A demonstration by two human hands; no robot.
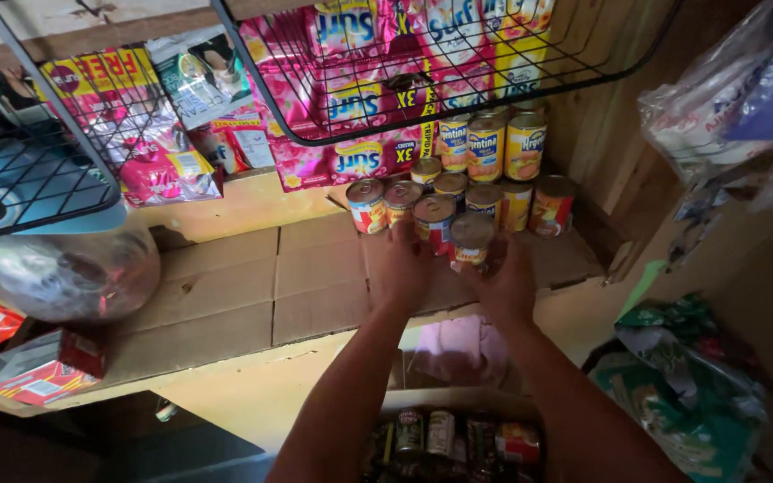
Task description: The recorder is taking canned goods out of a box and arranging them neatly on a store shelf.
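Front can (472, 240): upright, long axis vertical, standing on the cardboard shelf liner (252, 286) at the near edge of a group of cans (458, 192), just ahead of both hands and slightly closer to the right. Right hand (505, 284): fingers spread part-way, tips at the can's lower side, not clamped. Left hand (402, 268): open, fingers touching the neighbouring can (434, 221). Above: wire basket (422, 80) w/ pink sachets. Below: box of more cans (445, 438). Right: green bags (691, 394).
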